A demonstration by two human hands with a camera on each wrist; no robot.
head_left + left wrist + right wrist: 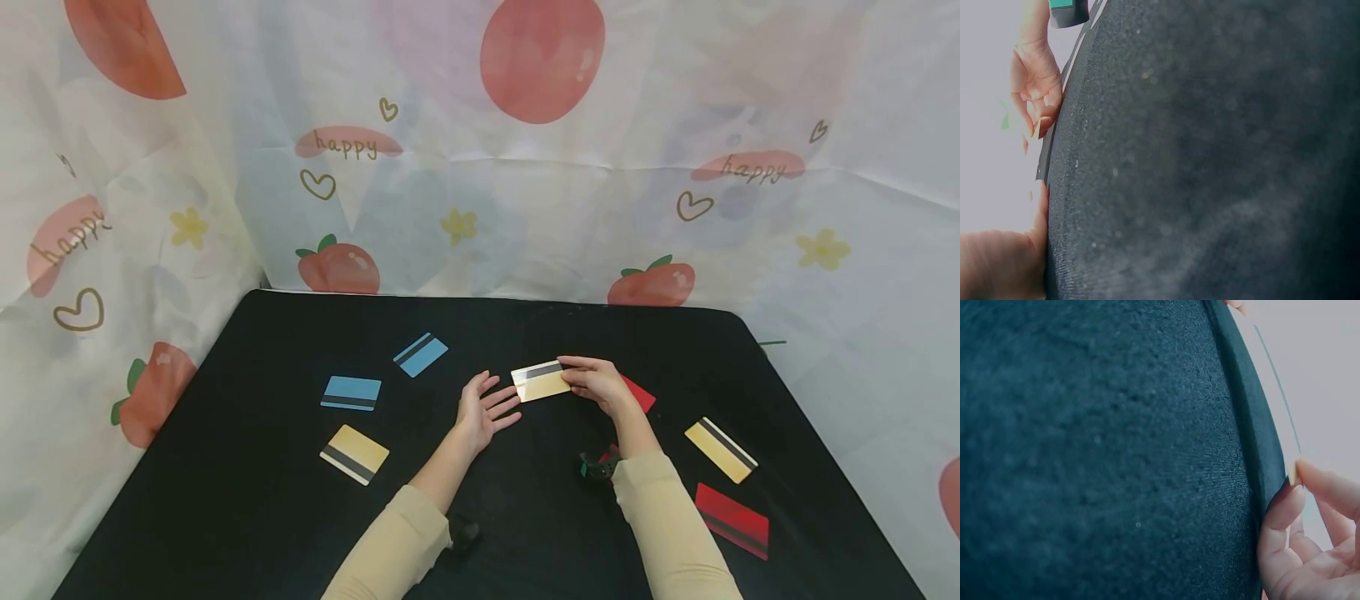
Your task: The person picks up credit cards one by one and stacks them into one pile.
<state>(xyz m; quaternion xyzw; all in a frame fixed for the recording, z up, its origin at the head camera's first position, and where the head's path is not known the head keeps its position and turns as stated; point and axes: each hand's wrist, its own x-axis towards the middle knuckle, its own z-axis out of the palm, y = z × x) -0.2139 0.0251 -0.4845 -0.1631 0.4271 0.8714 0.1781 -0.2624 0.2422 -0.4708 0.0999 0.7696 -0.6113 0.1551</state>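
Note:
My right hand [596, 385] pinches the right end of a pale gold card [538, 382] with a dark stripe, raised above the black table. In the right wrist view, the thumb and fingertip of the right hand [1313, 531] meet at the card's end. My left hand [487, 408] is turned palm up, its fingers spread and fairly straight, by the card's left edge. Whether those fingertips touch the card, I cannot tell. Behind the right wrist lies a red card [640, 393], partly hidden. The left wrist view shows part of the left hand [1004, 256].
Two blue cards [351, 392] and a gold card [355, 455] lie on the left of the black table [247, 500]. At the right are another gold card [722, 450] and a red card [735, 521] beside the right sleeve. A patterned curtain [450, 83] hangs behind.

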